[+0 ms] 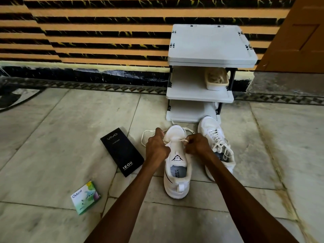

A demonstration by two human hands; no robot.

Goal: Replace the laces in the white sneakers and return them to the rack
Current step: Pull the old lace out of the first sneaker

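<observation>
1. Well to the left of the near sneaker (177, 165), a small green and white Odonil box (85, 197) lies flat on the stone floor (52, 137), closer to me than the shoe's heel.
2. Next, just left of the near sneaker, a black Vivo box (121, 150) lies on the floor at a slant, its "120W" end toward me and close to the shoe's side.
3. My left hand (157, 146) is at the near sneaker's left edge by the toe; its grip is pressed together, pinching the white lace (149, 133), which loops out over the floor to the left of the toe.
4. The near sneaker stands upright on the floor, heel toward me, toe toward the rack; its tongue with a "Speed" label shows between my two hands, and most of the eyelets look unlaced.
5. My right hand (197, 144) is at the near sneaker's right edge; its grip is closed, pinching the other end of the lace, which runs across the tongue between the hands.
6. Just right of the near sneaker, the second sneaker (216, 142) stands on the floor, fully laced, its toe touching or almost touching the rack's base.
7. Beyond the near sneaker's toe stands the white shoe rack (210, 44) against the striped wall; on its middle shelf sits a small tray (217, 78) of pale laces.
</observation>
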